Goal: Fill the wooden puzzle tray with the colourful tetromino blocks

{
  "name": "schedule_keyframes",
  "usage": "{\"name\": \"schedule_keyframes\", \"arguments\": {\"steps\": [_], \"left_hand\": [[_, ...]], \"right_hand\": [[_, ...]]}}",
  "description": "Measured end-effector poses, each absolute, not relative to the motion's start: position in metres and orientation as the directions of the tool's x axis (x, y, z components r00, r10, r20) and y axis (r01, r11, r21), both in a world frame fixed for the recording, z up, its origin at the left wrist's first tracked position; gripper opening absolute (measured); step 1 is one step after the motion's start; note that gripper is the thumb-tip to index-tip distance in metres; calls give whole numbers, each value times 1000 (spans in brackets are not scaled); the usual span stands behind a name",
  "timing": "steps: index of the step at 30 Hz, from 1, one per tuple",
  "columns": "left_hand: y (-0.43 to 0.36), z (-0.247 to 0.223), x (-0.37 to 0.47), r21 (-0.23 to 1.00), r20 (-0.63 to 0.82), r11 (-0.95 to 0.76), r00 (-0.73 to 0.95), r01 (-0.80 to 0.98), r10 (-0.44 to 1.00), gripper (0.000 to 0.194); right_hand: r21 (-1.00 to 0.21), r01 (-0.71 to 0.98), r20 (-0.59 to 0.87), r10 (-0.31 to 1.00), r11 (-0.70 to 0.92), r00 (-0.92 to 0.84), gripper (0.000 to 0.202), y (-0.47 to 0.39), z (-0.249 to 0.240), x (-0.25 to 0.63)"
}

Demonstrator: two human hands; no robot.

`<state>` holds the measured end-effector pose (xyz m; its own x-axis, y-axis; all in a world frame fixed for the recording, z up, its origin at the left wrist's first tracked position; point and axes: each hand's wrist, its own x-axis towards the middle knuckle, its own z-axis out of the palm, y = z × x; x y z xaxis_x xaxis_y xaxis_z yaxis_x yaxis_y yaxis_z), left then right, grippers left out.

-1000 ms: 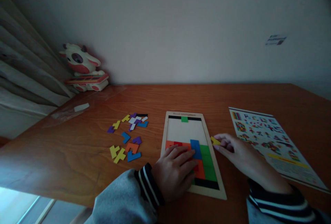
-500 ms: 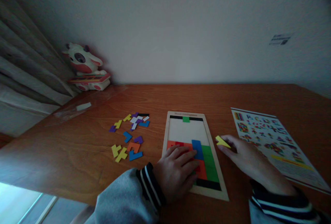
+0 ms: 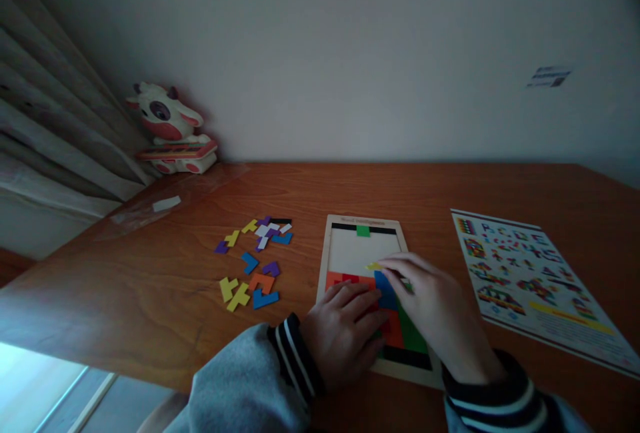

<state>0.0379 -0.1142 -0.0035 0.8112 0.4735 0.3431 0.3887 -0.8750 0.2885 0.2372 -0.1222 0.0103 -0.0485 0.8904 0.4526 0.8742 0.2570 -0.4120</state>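
Note:
A wooden puzzle board [image 3: 324, 246] lies in front of me, its lower part filled with red, blue and green pieces and a small green piece [image 3: 363, 231] at its top. Across the lower left of the board rests my left hand [image 3: 345, 326], fingers stretched out over the red pieces [image 3: 395, 326]. My right hand [image 3: 435, 300] pinches a yellow puzzle piece [image 3: 373, 266] just above the blue piece [image 3: 385, 290] in the board; most of the yellow piece is hidden by the fingers. Whether it touches the board I cannot tell.
Several loose puzzle pieces [image 3: 239, 298] are scattered on the wooden table [image 3: 165, 286] left of the board. On the right lies a printed pattern sheet [image 3: 530, 273]. A toy cow with a keyboard [image 3: 173, 130] stands at the back left by the curtain [image 3: 55, 113].
My right hand has moved left from beside the board to over it, carrying the yellow puzzle piece. My left hand stays on the board. The view has shifted slightly.

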Motion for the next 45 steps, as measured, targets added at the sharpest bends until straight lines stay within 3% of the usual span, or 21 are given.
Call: {"name": "schedule_keyframes", "arguments": {"steps": [11, 22, 35, 40, 45], "left_hand": [[-114, -2, 38, 295, 351, -883, 818, 365, 456, 31], [-114, -3, 40, 287, 358, -881, 811, 376, 463, 25], [-115, 0, 37, 289, 341, -879, 818, 378, 464, 33], [-116, -2, 37, 250, 377, -892, 810, 377, 449, 31], [-116, 1, 39, 227, 378, -897, 815, 379, 440, 29]], "right_hand": [[-334, 899, 311, 934, 283, -179, 23, -120, 0, 219], [-290, 927, 226, 959, 236, -174, 43, -128, 6, 215], [-285, 931, 304, 942, 229, -139, 28, -121, 1, 233], [-289, 921, 356, 923, 259, -148, 34, -121, 1, 237], [-305, 894, 304, 923, 328, -234, 42, -123, 2, 232]]}}
